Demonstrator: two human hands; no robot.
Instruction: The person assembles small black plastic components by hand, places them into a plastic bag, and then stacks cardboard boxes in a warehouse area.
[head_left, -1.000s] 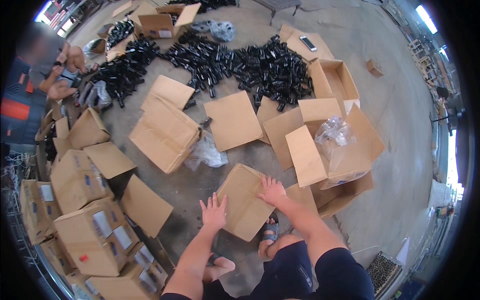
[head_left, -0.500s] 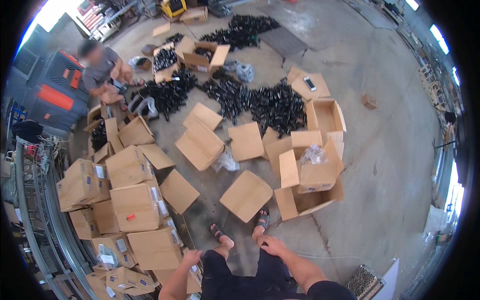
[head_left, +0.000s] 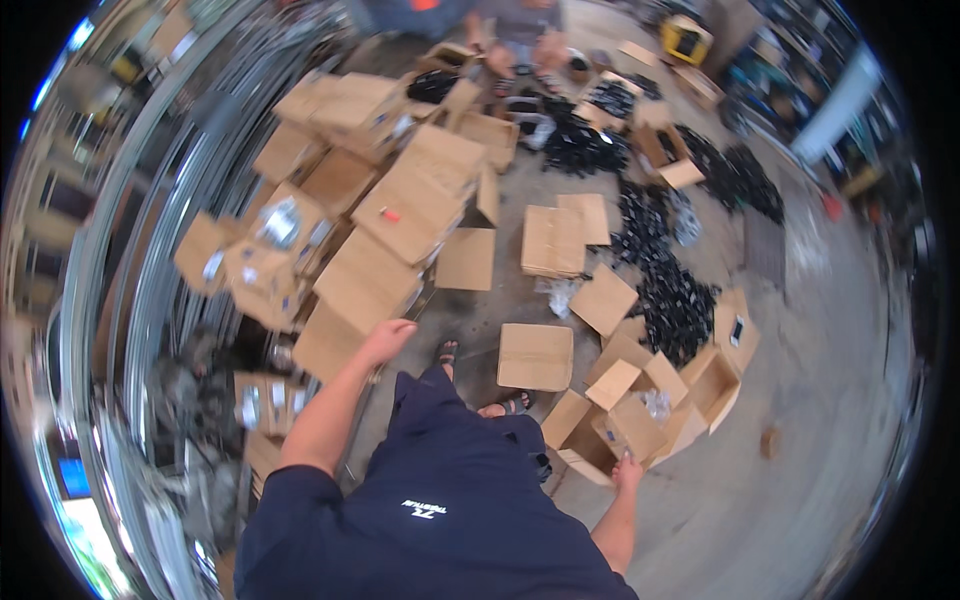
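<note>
My left hand (head_left: 389,341) hangs beside the stack of cardboard boxes (head_left: 365,282), its fingers curled together and nothing visible in them. Out to the right, my right hand (head_left: 627,472) overlaps the near edge of an open cardboard box (head_left: 583,452). Blur hides its fingers, and I cannot tell whether it touches the box. A closed cardboard box (head_left: 536,357) sits on the floor just ahead of my sandalled feet. Inside the open boxes on the right lies a crumpled clear plastic bag (head_left: 656,404).
Black parts (head_left: 665,290) lie in heaps across the floor. A person (head_left: 520,40) crouches at the far end by more boxes. Long metal profiles (head_left: 135,290) run along the left side. A phone (head_left: 737,331) rests on a cardboard flap at right.
The view has swung to the left and blurred. My hands have left my knees and moved apart, left toward the stacked boxes, right toward the open box. More of my torso shows.
</note>
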